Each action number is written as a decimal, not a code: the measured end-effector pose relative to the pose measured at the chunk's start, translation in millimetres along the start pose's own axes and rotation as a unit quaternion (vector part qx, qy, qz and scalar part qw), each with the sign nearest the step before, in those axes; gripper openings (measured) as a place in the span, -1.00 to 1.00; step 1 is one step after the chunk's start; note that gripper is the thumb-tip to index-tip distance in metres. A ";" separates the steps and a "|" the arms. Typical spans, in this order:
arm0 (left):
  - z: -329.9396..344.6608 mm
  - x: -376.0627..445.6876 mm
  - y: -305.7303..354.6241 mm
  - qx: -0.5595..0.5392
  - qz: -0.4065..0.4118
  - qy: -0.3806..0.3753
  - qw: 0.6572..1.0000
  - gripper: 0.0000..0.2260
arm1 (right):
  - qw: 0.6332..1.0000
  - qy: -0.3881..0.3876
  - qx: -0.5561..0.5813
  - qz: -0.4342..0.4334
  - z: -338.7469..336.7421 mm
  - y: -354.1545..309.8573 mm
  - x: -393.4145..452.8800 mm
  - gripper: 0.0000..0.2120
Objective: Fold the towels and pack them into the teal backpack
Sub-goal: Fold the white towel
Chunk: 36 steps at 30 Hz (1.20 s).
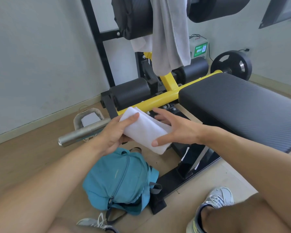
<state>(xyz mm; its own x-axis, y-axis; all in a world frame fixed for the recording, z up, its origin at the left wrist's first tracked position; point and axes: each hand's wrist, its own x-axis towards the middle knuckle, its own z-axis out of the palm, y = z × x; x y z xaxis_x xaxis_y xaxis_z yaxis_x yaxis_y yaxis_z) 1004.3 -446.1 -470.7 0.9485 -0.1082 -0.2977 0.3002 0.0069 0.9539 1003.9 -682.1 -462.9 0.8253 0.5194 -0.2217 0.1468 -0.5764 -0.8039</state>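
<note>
Pale wood-look floor (40, 162), running to a light skirting board along the wall. Directly on it: teal backpack (119, 180), slumped on its side near the middle, zip running up its top face, grey straps trailing at its right and lower edges. Just right of the backpack and touching it, black steel base (180, 179) of a gym bench, feet flat on the boards. At the back left, close to the skirting, small pale basket (87, 119) with a white block inside. At the bottom edge, two grey trainers: one (97, 223) below the backpack, one (213, 206) to the right.
</note>
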 end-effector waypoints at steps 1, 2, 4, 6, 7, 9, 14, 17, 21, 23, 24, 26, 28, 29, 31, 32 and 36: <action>-0.6 -0.2 1.4 -0.026 -0.007 0.016 0.999 -0.48 | 1.000 0.021 -0.008 -0.012 -2.5 0.1 -0.4 0.15; -1.2 -0.7 3.5 -0.058 -0.015 0.031 0.998 -0.47 | 0.999 0.041 -0.019 -0.023 -5.2 0.2 -1.2 0.15; -3.1 -1.2 7.8 -0.123 -0.029 0.046 0.991 -0.46 | 0.994 0.088 -0.055 -0.035 -7.7 -1.1 -3.0 0.11; -4.8 -1.8 8.9 -0.179 -0.035 0.057 0.982 -0.48 | 0.984 0.144 -0.096 -0.050 -4.9 -3.8 -3.6 0.01; -5.7 -1.2 8.4 -0.199 -0.035 0.061 0.977 -0.45 | 0.977 0.174 -0.106 -0.056 -2.2 -7.4 -3.5 -0.08; -4.6 -0.5 8.6 -0.231 -0.037 0.064 0.970 -0.38 | 0.967 0.230 -0.091 -0.055 4.4 -15.5 -0.7 -0.28; 0.1 -0.8 13.1 -0.299 -0.001 0.054 0.953 -0.55 | 0.955 0.295 -0.024 -0.023 11.4 -23.1 11.9 -0.62; 1.6 0.6 13.1 -0.292 0.012 0.059 0.954 -0.66 | 0.956 0.273 0.104 0.025 14.6 -28.2 15.2 -0.58; -2.1 2.6 12.4 -0.209 0.031 0.078 0.974 -0.75 | 0.950 0.182 0.230 0.110 12.6 -30.8 13.2 -0.83; -7.6 4.2 8.9 -0.110 0.051 0.087 0.989 -0.73 | 0.973 0.178 0.099 0.104 9.0 -22.0 10.3 -0.58; -10.0 5.1 6.2 -0.063 0.058 0.088 0.992 -0.67 | 0.981 0.172 0.032 0.082 7.6 -20.1 7.2 -0.34; -12.4 3.6 1.4 0.007 0.063 0.071 0.995 -0.52 | 0.991 0.129 -0.012 0.039 6.3 -20.2 1.5 0.04; -11.8 -1.2 0.5 0.040 0.064 0.016 0.997 -0.51 | 0.996 0.080 -0.043 0.014 9.0 -21.1 1.2 0.18; -10.9 -3.6 0.6 0.049 0.067 -0.018 0.996 -0.54 | 0.996 0.051 -0.069 0.012 11.2 -21.2 1.6 0.18; -9.6 -5.3 0.1 0.072 0.081 -0.059 0.992 -0.55 | 0.996 -0.015 -0.083 0.022 14.7 -19.6 2.1 0.03; -8.8 -5.0 -0.5 0.081 0.088 -0.060 0.991 -0.54 | 0.996 -0.042 -0.072 0.024 15.6 -18.3 1.8 -0.14; -6.9 -3.8 -2.7 0.077 0.090 -0.025 0.993 -0.51 | 0.999 -0.042 -0.020 0.019 10.7 -17.4 3.3 -0.55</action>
<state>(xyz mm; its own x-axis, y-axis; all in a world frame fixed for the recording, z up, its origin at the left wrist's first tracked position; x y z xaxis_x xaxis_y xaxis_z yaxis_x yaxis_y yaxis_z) 1000.6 -438.8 -472.4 0.9778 -0.1691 -0.1236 0.1038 -0.1215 0.9872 998.3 -663.6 -455.5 0.7827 0.5459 -0.2989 0.1382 -0.6207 -0.7718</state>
